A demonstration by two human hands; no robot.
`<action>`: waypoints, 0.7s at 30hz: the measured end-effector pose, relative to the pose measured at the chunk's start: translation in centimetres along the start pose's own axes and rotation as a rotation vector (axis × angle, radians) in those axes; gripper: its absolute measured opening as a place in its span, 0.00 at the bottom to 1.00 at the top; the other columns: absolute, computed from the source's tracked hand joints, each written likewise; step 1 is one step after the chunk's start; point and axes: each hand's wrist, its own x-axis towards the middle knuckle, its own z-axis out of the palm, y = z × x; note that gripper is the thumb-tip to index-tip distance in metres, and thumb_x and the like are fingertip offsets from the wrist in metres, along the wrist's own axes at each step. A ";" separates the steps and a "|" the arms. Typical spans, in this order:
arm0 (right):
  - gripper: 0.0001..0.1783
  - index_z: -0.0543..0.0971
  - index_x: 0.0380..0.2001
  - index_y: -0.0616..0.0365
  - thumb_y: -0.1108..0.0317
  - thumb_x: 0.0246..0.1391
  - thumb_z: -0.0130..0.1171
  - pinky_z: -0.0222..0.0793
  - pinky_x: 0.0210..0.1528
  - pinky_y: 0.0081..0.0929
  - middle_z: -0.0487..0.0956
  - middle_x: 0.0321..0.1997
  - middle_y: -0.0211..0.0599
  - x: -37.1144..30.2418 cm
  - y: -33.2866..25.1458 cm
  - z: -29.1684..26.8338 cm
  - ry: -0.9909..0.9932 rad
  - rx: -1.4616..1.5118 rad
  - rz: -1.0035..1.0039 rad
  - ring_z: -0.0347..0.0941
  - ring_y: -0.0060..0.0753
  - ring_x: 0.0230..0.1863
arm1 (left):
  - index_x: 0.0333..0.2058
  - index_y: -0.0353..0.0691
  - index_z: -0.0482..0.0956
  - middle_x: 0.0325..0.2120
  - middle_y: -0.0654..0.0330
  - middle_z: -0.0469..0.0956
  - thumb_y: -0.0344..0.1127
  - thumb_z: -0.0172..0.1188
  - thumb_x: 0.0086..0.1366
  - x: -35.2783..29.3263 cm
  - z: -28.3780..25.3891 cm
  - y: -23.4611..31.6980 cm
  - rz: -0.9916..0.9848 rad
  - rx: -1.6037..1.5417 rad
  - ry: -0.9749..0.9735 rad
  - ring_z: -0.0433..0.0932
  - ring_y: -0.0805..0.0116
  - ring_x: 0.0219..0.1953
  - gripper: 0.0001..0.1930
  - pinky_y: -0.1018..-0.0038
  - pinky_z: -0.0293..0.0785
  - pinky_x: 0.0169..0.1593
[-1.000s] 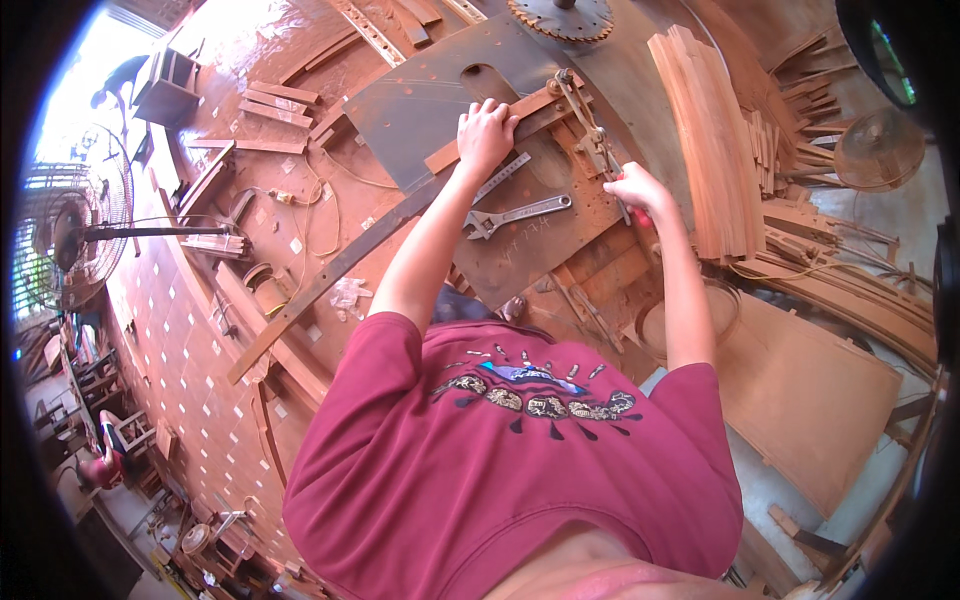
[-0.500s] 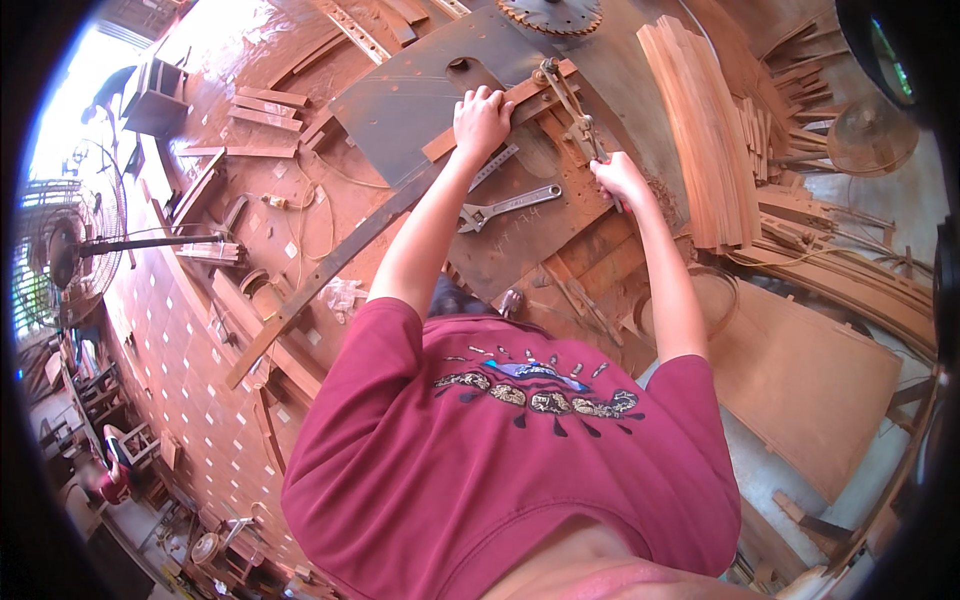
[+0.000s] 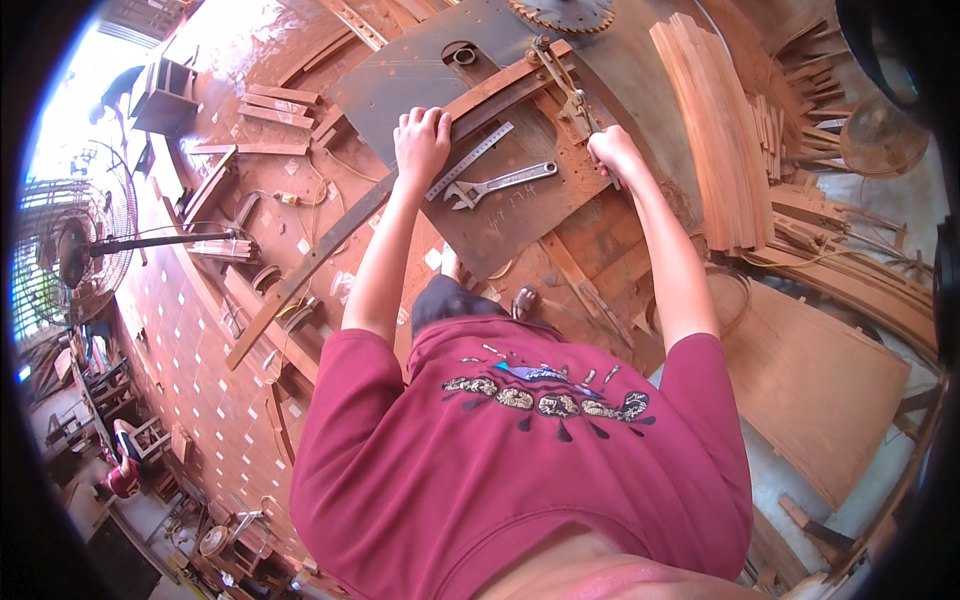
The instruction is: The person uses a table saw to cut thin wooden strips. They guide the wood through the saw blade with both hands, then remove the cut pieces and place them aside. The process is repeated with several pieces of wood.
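Observation:
My left hand [image 3: 422, 148] is closed over the near-left end of a reddish wooden strip [image 3: 490, 92], which lies along a long straight bar [image 3: 325, 245] on the grey metal table [image 3: 385, 95]. My right hand [image 3: 615, 152] grips the handle of a metal lever clamp [image 3: 572, 100]; most of the handle is hidden in my fingers. The clamp's far end meets the strip near its far right end. Between my hands, a steel ruler [image 3: 470, 160] and an adjustable wrench [image 3: 510, 178] rest on a dark plate.
A toothed circular saw blade [image 3: 565, 12] is beyond the clamp. On the right stands a stack of curved wooden boards [image 3: 715, 140], with a large flat panel [image 3: 810, 380] nearer me. A standing fan [image 3: 75, 250] and wood offcuts [image 3: 275, 110] are at left. Another person [image 3: 125, 475] is far off lower left.
My left hand has slid left and nearer me along the strip to its end. The right hand still holds the clamp handle. The whole view has shifted slightly.

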 end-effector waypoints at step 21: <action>0.13 0.77 0.22 0.67 0.65 0.49 0.52 0.71 0.23 0.35 0.78 0.20 0.41 3.5 3.0 2.3 0.002 -0.035 0.000 0.75 0.32 0.18 | 0.38 0.37 0.82 0.41 0.54 0.78 0.43 0.57 0.72 0.3 3.8 -2.3 0.103 0.031 0.029 0.75 0.50 0.50 0.14 0.56 0.69 0.52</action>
